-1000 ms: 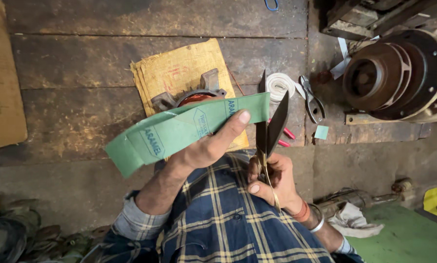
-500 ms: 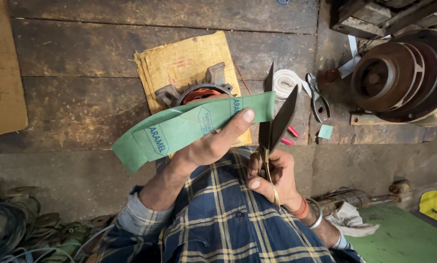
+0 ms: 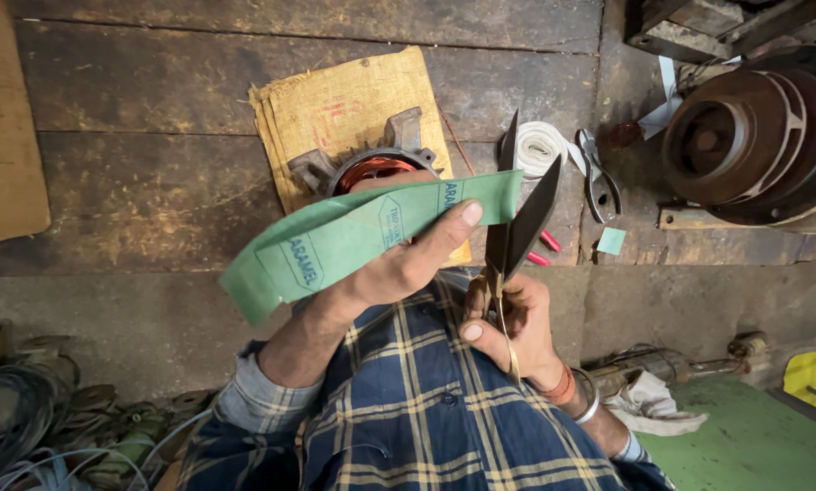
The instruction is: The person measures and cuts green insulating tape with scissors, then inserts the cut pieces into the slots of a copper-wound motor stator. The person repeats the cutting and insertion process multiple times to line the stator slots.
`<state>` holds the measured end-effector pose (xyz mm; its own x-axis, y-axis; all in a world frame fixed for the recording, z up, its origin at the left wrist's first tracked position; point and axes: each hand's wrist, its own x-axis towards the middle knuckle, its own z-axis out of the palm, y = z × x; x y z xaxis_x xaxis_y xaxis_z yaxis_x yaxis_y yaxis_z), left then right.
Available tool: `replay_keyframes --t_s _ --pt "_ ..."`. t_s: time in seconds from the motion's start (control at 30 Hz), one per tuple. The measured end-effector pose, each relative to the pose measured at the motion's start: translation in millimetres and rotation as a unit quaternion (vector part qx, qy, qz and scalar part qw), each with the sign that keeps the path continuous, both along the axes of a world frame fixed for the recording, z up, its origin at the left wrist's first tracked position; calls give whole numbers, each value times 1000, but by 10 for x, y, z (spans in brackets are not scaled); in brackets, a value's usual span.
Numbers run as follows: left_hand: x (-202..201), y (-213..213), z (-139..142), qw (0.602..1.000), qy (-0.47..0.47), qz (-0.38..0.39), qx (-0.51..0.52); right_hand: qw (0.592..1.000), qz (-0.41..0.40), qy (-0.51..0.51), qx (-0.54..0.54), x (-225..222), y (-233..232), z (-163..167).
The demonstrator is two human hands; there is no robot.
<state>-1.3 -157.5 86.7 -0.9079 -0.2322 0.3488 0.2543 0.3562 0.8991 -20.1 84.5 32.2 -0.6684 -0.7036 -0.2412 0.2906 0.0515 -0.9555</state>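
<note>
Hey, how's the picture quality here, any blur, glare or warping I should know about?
Head view: soft, even light, no harsh glare; the green strip, left hand and scissors in the right hand are sharp; wide-lens bending toward the edges; the lower left corner sits in dim shadow.

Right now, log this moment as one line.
left hand: holds green paper strip | right hand: holds scissors, blades open at strip end | behind: motor stator

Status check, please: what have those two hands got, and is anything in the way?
Left hand grips green paper strip. Right hand holds scissors, blades open at strip's end. Nothing between them.
</note>
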Motion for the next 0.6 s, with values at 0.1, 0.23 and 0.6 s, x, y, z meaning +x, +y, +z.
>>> replay_keyframes --t_s 0.1,0.23,0.6 --pt "-9 8 3 991 94 -6 -96 1000 -9 -5 7 7 -8 2" --pt "1 -11 -63 996 53 16 -75 1000 -10 -2 6 11 -9 -22" --pt "46 -2 -182 1000 -29 -2 10 992 -39 76 97 86 55 -170"
